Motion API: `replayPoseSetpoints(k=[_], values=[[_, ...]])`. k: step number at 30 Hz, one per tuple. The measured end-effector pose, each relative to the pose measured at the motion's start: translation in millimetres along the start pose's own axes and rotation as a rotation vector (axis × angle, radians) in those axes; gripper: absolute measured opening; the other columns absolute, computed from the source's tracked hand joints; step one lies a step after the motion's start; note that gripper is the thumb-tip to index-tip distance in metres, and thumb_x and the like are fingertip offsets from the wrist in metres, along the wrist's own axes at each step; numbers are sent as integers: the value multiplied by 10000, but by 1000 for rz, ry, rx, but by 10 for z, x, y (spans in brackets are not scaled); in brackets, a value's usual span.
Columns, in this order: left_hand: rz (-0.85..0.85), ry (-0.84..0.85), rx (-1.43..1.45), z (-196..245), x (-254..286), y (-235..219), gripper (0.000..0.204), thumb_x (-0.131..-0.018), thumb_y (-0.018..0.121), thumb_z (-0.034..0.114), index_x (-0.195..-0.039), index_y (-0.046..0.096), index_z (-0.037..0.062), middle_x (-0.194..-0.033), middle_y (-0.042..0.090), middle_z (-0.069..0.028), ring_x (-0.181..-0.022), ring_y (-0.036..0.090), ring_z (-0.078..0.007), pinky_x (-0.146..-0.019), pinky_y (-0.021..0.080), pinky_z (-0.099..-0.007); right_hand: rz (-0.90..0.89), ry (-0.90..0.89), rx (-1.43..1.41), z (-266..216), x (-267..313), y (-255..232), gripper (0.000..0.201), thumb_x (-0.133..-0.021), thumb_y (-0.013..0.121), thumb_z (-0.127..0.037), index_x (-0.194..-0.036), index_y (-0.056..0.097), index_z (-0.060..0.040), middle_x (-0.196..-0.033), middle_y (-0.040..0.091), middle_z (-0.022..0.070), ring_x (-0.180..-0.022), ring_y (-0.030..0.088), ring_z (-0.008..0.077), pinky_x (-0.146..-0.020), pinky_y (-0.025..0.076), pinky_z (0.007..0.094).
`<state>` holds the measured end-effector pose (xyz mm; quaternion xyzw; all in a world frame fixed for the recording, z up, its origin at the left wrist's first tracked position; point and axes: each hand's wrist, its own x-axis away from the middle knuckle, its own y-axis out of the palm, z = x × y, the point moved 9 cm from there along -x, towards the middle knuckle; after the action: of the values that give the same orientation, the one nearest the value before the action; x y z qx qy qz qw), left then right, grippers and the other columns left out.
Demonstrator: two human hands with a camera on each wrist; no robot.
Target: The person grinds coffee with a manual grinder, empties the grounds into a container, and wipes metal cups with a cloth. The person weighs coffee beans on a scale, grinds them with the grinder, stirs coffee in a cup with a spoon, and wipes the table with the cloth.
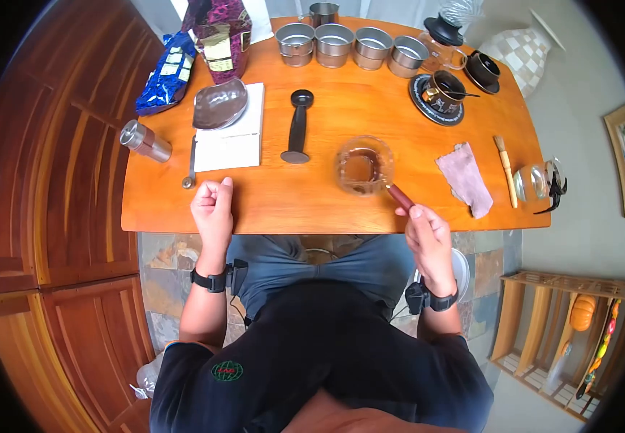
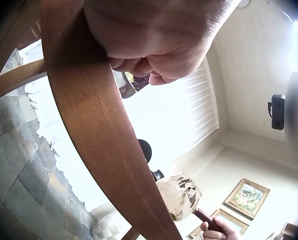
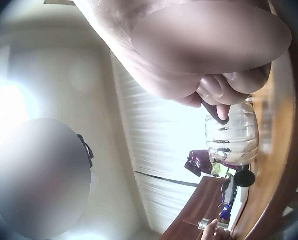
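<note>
In the head view my right hand [image 1: 429, 234] grips the reddish-brown handle [image 1: 399, 196] of a round glass vessel [image 1: 343, 167] with brown liquid inside. The same vessel shows in the left wrist view [image 2: 178, 197], streaked on its wall, and in the right wrist view [image 3: 232, 137], below the curled fingers of my right hand [image 3: 204, 55]. My left hand [image 1: 213, 207] rests at the table's front edge, fingers curled in, holding nothing. It lies near a small long-handled scoop [image 1: 189, 182]. A black tamper-like tool [image 1: 298, 128] stands between the hands, farther back.
On the wooden table [image 1: 276, 206] are a dark dish [image 1: 220, 105] on a white board [image 1: 236, 151], a metal cylinder [image 1: 146, 141], several metal cups along the back, a cup on a saucer [image 1: 436, 115], a pink cloth [image 1: 465, 180], a brush [image 1: 507, 173] and a glass piece [image 1: 531, 184].
</note>
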<state>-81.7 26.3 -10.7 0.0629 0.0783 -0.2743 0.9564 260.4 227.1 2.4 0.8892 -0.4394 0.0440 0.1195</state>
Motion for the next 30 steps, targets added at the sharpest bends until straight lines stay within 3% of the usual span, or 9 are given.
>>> replayPoseSetpoints(k=[4, 12, 16, 20, 28, 30], values=[[14, -26, -22, -4, 11, 2, 317, -989, 652, 71, -720, 489, 106, -671, 416, 116, -620, 299, 8, -547, 243, -191, 74, -29, 5, -66, -25, -135, 336, -1069, 528, -288, -1103, 658, 19, -601, 383, -97, -504, 307, 9, -471, 228, 208], [22, -15, -4, -26, 2, -32, 303, -988, 651, 66, -727, 501, 102, -672, 420, 115, -620, 304, 8, -551, 249, -190, -42, 18, 27, -24, 6, -41, 310, -1060, 540, -253, -1111, 667, 25, -613, 398, -98, -506, 300, 7, -476, 224, 204], [6, -24, -12, -4, 15, 15, 306, -987, 651, 62, -724, 499, 104, -680, 418, 112, -627, 307, 7, -562, 254, -188, 79, -36, 36, -144, -49, -128, 307, -1057, 549, -254, -1093, 683, 19, -611, 400, -104, -510, 303, 2, -481, 229, 203], [14, -19, -7, 23, 17, 16, 314, -987, 649, 61, -720, 492, 107, -683, 417, 111, -631, 304, 7, -564, 252, -187, -28, -5, 146, -101, -16, -52, 288, -1051, 561, -248, -1084, 698, 4, -619, 430, -99, -542, 343, -1, -492, 245, 200], [-1, -1, -3, 47, 17, 42, 304, -991, 651, 70, -730, 499, 107, -670, 419, 119, -618, 296, 9, -558, 248, -185, 62, -16, 87, -109, 25, -250, 286, -1050, 564, -241, -1096, 690, 11, -631, 431, -96, -538, 336, 2, -489, 240, 200], [9, -17, -16, 47, 18, 46, 304, -991, 650, 70, -731, 498, 108, -670, 413, 120, -615, 291, 10, -557, 245, -185, -38, -35, 144, -112, 33, -151, 290, -1052, 565, -247, -1107, 687, 10, -644, 440, -95, -550, 341, 0, -497, 240, 198]])
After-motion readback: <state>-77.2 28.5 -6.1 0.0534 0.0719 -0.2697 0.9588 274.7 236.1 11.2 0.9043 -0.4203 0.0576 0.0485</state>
